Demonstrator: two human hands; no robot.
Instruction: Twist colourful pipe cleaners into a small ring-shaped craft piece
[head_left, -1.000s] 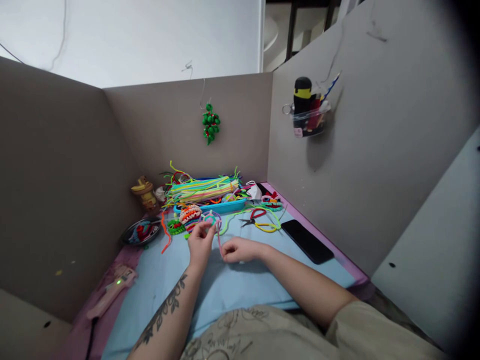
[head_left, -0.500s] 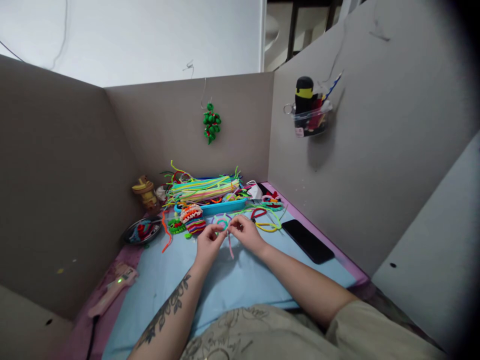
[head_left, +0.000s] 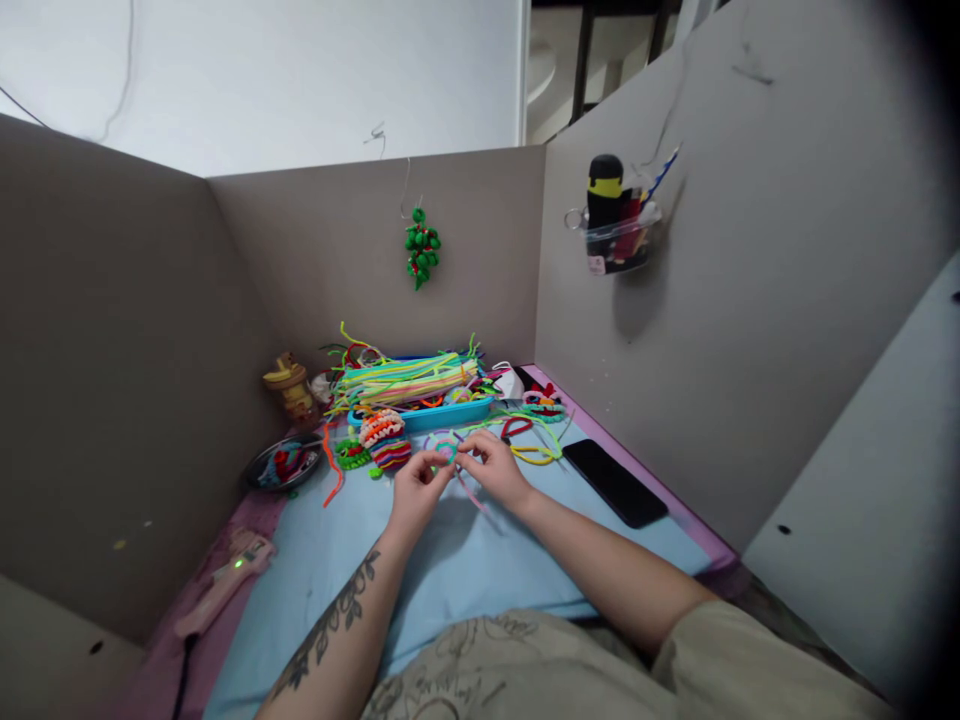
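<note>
My left hand (head_left: 417, 492) and my right hand (head_left: 494, 468) meet over the light blue mat (head_left: 465, 560), fingers pinched together on a small coiled pipe-cleaner piece (head_left: 445, 447) of pink, teal and purple. A pink tail of it (head_left: 474, 494) trails down under my right hand. Just beyond my fingers lie finished woven pieces (head_left: 382, 437) and a blue tray (head_left: 420, 395) heaped with bright pipe cleaners.
A black phone (head_left: 613, 481) lies to the right on the mat. Loose red and yellow loops (head_left: 532, 440) sit near it. A metal dish (head_left: 285, 464) and a small figurine (head_left: 289, 385) stand at the left. A pink glue gun (head_left: 225, 580) lies at the near left. Cardboard walls enclose the desk.
My right hand rose from the mat to join my left at the coiled piece. The pink tail has swung from hanging straight down to slanting rightward.
</note>
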